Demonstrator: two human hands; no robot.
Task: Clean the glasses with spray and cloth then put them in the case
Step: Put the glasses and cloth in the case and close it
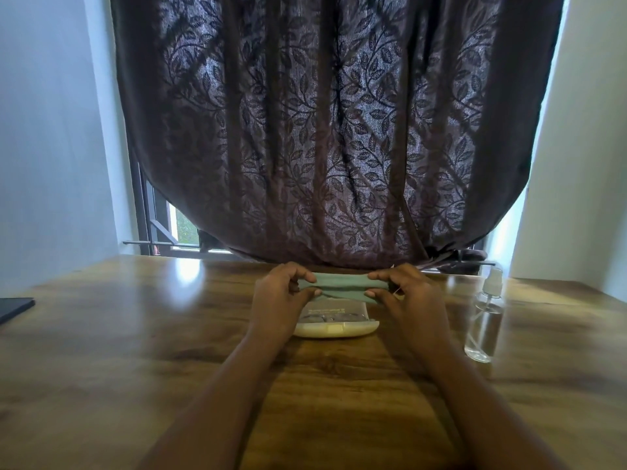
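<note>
Head view: both hands pinch cloth stretched left-right.

cloth: sage green | case: cream | curtain: dark brown, leaf pattern | table: wood grain

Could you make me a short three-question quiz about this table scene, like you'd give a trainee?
1. True or false: both hands pinch the cloth.
2. Where do the glasses lie?
A. in the open case
B. beside the bottle
C. in the left hand
3. Fill in: the spray bottle stands on the table at the person's ____ side.

Key:
1. True: left hand and right hand each grip an end, stretching it above the case.
2. A
3. right
</note>
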